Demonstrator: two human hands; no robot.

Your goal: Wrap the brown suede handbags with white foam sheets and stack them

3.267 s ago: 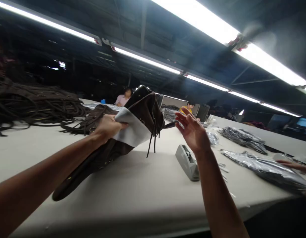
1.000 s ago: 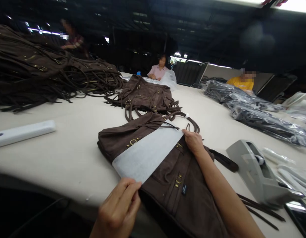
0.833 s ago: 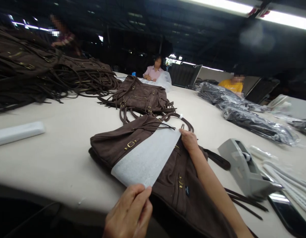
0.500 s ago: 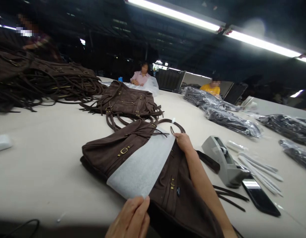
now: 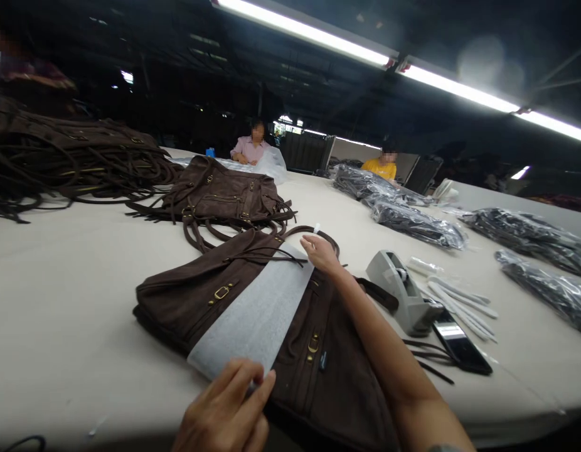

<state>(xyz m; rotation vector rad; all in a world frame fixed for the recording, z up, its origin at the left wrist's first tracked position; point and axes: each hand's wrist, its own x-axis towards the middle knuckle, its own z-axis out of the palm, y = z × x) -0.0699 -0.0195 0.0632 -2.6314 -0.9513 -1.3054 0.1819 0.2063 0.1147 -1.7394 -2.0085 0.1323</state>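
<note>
Head: flat mottled strip point(image 5: 250, 311) across creased bag point(image 5: 297, 358).

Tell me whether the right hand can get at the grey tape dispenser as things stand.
Probably yes. The right hand is by the white sheet's far end, and the grey tape dispenser stands to its right, its top uncovered. A dark strap beside it lies low and hardly seems in the way.

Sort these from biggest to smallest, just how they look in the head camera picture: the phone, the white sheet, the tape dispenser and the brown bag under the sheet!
1. Brown bag
2. White sheet
3. Tape dispenser
4. Phone, though it's fairly close to the dispenser in size.
</note>
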